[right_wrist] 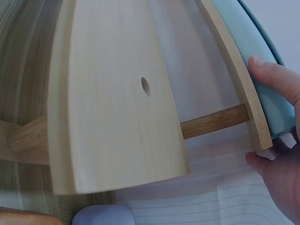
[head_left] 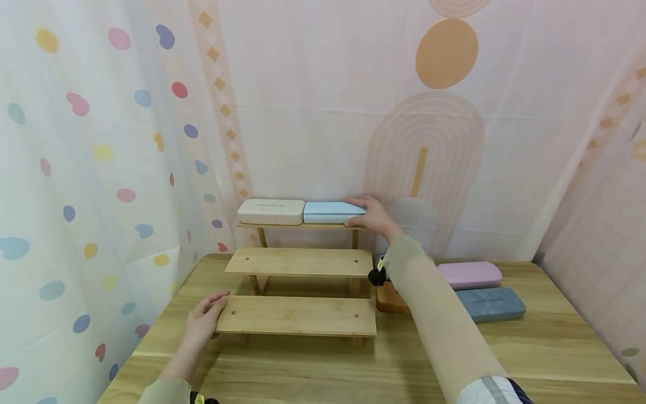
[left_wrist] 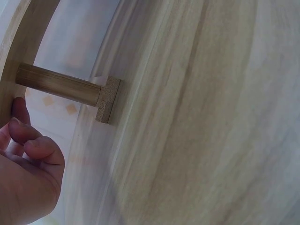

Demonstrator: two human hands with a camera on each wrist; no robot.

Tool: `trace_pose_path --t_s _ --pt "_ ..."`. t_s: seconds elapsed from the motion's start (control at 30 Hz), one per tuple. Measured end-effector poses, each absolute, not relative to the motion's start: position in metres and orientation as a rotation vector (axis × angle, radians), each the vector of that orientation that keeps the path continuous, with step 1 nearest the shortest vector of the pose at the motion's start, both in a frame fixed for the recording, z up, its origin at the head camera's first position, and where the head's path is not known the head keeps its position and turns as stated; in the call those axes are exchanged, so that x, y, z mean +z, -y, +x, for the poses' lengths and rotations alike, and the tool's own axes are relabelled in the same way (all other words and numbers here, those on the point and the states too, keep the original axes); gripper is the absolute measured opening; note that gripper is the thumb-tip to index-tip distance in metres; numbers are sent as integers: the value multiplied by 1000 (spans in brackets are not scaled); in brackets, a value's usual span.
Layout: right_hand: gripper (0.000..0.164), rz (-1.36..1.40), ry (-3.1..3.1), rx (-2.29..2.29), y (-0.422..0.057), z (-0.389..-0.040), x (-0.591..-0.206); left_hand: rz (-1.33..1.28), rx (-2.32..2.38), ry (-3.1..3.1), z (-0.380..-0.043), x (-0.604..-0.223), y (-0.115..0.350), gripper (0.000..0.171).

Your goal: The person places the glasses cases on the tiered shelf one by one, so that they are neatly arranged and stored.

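A three-step wooden display rack (head_left: 298,316) stands on the table. On its top step, a light blue glasses case (head_left: 328,212) sits end to end with an off-white glasses case (head_left: 271,212). My right hand (head_left: 375,217) holds the blue case by its right end, thumb along the front and fingers over the back. In the right wrist view, the thumb presses the blue case (right_wrist: 272,101) and another fingertip is right at the step's end. My left hand (head_left: 202,320) grips the left end of the lowest step, its fingers curled at the board's edge.
Right of the rack lie a pink case (head_left: 469,275), a grey-blue case (head_left: 489,304) and a brown case (head_left: 391,298), partly behind my right arm. A lavender case (right_wrist: 103,215) shows in the right wrist view. Patterned curtains (head_left: 313,101) hang behind the table (head_left: 282,370).
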State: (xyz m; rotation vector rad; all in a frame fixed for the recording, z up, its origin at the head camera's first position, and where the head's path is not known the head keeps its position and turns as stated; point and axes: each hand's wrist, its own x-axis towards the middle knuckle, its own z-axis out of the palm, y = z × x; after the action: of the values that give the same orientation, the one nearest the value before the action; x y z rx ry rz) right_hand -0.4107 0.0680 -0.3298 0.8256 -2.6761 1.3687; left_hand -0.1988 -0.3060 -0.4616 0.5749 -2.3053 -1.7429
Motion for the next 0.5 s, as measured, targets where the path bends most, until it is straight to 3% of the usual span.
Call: trace_pose_path --t_s 0.5 --pt "67 810 2693 1386 -74 -411 -332 552 -1732 2346 -206 -461 305 52"
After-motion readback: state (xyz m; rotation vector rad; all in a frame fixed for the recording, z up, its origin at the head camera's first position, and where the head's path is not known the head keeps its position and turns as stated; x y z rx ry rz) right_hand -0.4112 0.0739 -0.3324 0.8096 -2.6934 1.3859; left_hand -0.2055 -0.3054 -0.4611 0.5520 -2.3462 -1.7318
